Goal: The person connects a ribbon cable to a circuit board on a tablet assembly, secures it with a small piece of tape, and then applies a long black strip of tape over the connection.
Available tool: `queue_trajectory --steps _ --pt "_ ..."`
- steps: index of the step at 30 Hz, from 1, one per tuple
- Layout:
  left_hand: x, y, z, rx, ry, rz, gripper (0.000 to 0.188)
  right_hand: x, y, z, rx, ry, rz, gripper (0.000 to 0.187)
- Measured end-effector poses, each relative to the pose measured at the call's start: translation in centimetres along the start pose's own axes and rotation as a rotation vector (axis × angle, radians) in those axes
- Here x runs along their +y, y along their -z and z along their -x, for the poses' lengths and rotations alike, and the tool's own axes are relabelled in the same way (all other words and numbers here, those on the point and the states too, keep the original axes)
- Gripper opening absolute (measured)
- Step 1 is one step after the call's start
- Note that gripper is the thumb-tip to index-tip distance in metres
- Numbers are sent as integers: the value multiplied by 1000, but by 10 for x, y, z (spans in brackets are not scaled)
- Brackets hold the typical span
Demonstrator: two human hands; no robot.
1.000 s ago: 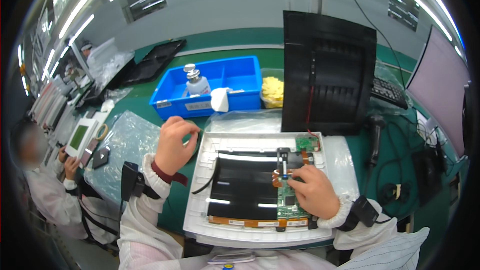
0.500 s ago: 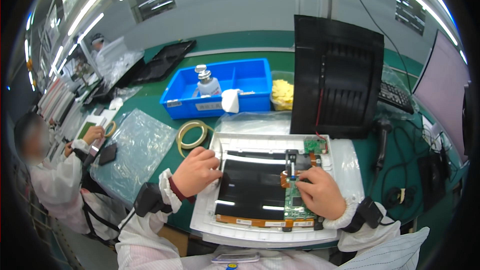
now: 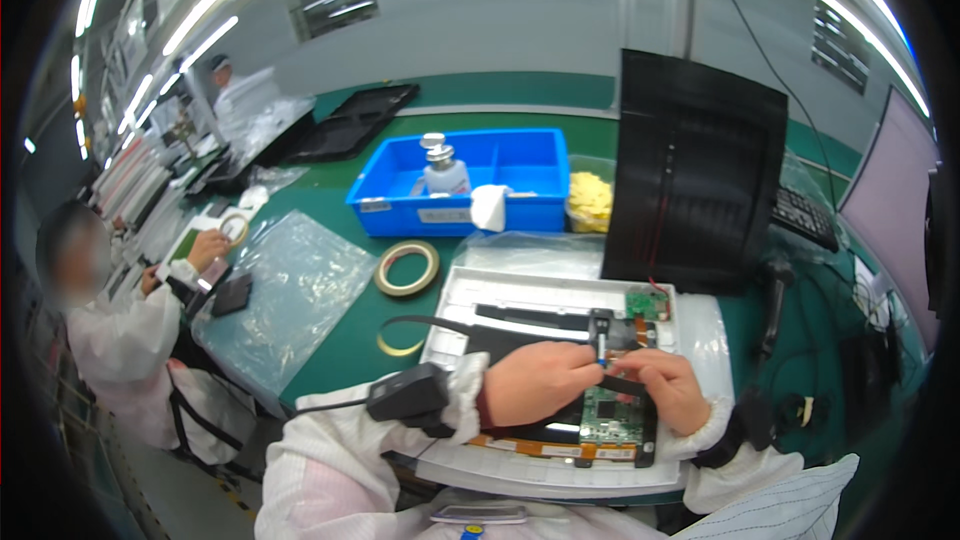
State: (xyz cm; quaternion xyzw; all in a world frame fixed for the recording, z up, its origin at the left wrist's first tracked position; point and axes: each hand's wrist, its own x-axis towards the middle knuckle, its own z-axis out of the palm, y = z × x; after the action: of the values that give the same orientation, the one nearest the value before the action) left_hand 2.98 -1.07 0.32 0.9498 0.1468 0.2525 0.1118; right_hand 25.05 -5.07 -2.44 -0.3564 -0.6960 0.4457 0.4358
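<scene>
An opened display panel [image 3: 462, 348] lies in a white frame [image 3: 450, 470] before me, its dark sheet partly hidden by my left forearm. Over its right side, my left hand [image 3: 540, 382] has its fingers pinched together beside a small blue-tipped cable [image 3: 602, 350]. Close against it, the bent fingers of my right hand [image 3: 675, 395] are closed above a green circuit board [image 3: 612, 420]. A short dark piece shows between the hands; its kind and what each pinch holds are unclear. A narrow strip [image 3: 432, 321], dark along its length, curls off the frame's left edge.
Behind the frame stand a blue divided bin [image 3: 465, 217] with a pump bottle [image 3: 445, 177], and a tub of yellow pieces [image 3: 590, 195]. A tape roll [image 3: 407, 268] lies left of the frame. An upright black panel [image 3: 700, 170] borders the right. A co-worker [image 3: 130, 290] sits at left.
My left hand has crossed from the panel's left edge to meet my right hand above the board. The tape roll's trailing end has changed: a curled strip now sits apart below it.
</scene>
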Motion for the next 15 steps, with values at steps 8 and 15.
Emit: queue_trajectory --steps 8,15 --pt "-8 -14 -3 55 191 288 15 -6 -5 -3 185 -223 -179 11" --pt "-11 -12 -4 38 422 214 16 3 -11 -11 203 -189 -66 6"
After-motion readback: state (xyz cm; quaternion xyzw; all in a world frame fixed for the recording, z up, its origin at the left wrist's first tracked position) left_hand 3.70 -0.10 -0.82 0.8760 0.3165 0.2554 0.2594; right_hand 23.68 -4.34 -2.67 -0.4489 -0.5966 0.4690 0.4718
